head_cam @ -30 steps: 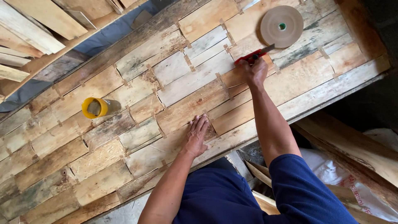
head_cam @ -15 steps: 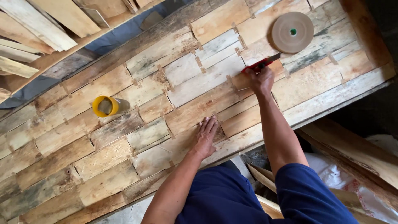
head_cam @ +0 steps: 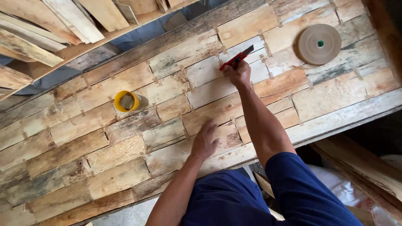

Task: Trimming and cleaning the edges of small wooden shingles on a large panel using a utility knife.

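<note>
Red utility knife [head_cam: 235, 60] gripped in right hand [head_cam: 238, 75], blade slanting up toward brown tape roll [head_cam: 319, 44], on veneer sheet [head_cam: 125, 142]. Left hand [head_cam: 205, 141] nearer the body than the knife, fingers spread, flat on veneer.

A single camera, worn on the person's head, is looking steeply down from above the bench's [head_cam: 335, 121] near edge. It is facing forward across the patchwork of wood pieces toward the far edge, which is running tilted across the frame. It is sitting close enough that both forearms are reaching in from the bottom.
</note>
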